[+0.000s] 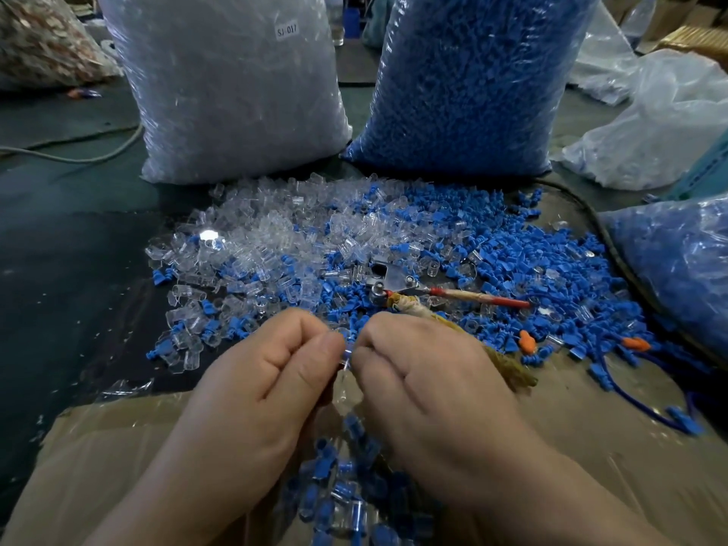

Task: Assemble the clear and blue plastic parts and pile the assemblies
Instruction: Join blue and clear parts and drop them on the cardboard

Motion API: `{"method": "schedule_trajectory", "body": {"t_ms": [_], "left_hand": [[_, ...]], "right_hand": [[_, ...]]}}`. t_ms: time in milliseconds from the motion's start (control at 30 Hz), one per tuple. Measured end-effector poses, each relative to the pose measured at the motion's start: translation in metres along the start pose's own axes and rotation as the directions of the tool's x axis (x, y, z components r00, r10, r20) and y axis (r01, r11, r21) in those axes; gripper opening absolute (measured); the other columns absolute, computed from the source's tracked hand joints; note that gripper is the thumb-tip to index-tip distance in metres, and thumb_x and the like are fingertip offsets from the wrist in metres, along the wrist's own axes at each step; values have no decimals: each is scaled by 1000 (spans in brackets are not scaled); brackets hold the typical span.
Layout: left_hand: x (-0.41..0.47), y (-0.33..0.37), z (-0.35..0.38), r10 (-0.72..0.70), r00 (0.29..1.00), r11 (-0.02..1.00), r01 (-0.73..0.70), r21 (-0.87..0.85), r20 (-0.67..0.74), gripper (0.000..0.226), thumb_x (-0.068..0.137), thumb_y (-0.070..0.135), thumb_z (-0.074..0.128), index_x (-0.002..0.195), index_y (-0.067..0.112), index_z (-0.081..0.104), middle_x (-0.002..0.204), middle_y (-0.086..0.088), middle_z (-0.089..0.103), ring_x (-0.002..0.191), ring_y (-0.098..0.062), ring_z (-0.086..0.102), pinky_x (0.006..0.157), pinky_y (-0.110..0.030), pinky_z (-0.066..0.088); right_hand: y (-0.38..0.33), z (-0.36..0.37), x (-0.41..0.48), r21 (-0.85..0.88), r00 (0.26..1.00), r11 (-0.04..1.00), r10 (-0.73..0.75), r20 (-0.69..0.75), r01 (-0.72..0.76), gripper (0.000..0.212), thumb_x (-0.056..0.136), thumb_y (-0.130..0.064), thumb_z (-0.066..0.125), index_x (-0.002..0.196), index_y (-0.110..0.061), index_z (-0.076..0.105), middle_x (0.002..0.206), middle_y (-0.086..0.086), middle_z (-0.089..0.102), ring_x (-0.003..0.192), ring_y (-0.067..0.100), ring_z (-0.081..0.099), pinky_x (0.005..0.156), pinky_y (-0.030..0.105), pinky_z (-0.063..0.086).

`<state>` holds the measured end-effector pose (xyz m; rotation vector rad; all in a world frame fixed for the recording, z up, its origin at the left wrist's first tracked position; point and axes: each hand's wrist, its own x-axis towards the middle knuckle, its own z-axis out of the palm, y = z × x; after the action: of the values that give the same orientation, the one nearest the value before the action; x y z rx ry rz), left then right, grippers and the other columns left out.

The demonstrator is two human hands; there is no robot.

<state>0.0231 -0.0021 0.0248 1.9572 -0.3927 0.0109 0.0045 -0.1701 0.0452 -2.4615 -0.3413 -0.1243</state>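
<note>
My left hand (268, 372) and my right hand (425, 372) meet at the centre, fingertips pinching one small clear and blue part (346, 354) between them. Most of that part is hidden by my fingers. Beyond my hands lies a spread of loose clear parts (260, 238) on the left and loose blue parts (532, 266) on the right, mixed in the middle. Below my hands, between my wrists, sits a pile of joined clear-and-blue assemblies (346, 494).
A tall bag of clear parts (232, 84) and a tall bag of blue parts (472, 80) stand behind the spread. Red-handled pliers (433, 291) lie among the parts. Another bag (677, 262) sits at the right. Two orange parts (528, 342) lie near it. Cardboard (118, 447) covers the near surface.
</note>
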Motion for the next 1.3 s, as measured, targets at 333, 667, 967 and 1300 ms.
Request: {"method": "schedule_trajectory", "body": {"t_ms": [333, 667, 967, 1300], "left_hand": [[0, 0, -17, 100, 993, 969, -113, 218, 70, 8, 82, 45, 61, 88, 41, 64, 69, 12, 68, 58, -9, 64, 56, -15, 52], [3, -4, -13, -21, 922, 856, -183, 483, 387, 23, 72, 59, 47, 88, 47, 58, 90, 33, 62, 76, 5, 60, 54, -16, 45], [10, -10, -7, 0, 999, 759, 22, 651, -33, 60, 68, 83, 31, 110, 49, 57, 73, 19, 56, 62, 2, 54, 52, -18, 38], [15, -18, 2, -57, 998, 694, 62, 718, -31, 21, 89, 49, 57, 107, 41, 63, 89, 26, 58, 76, 5, 52, 62, -19, 38]], "right_hand": [[15, -22, 0, 80, 929, 960, 236, 284, -269, 33, 90, -42, 51, 73, -15, 57, 61, -3, 57, 48, 7, 46, 49, 34, 40], [30, 2, 6, -461, 990, 887, 94, 102, -37, 52, 84, -74, 42, 119, -35, 40, 103, -9, 56, 90, 23, 60, 55, 33, 39], [31, 21, 22, -479, 998, 877, 0, 70, 33, 42, 92, -67, 36, 101, -30, 52, 74, -8, 29, 66, 18, 38, 46, 27, 17], [40, 22, 25, -404, 996, 911, -57, 63, 77, 13, 99, -37, 44, 99, -29, 54, 78, -9, 45, 73, 21, 55, 53, 34, 39]]}}
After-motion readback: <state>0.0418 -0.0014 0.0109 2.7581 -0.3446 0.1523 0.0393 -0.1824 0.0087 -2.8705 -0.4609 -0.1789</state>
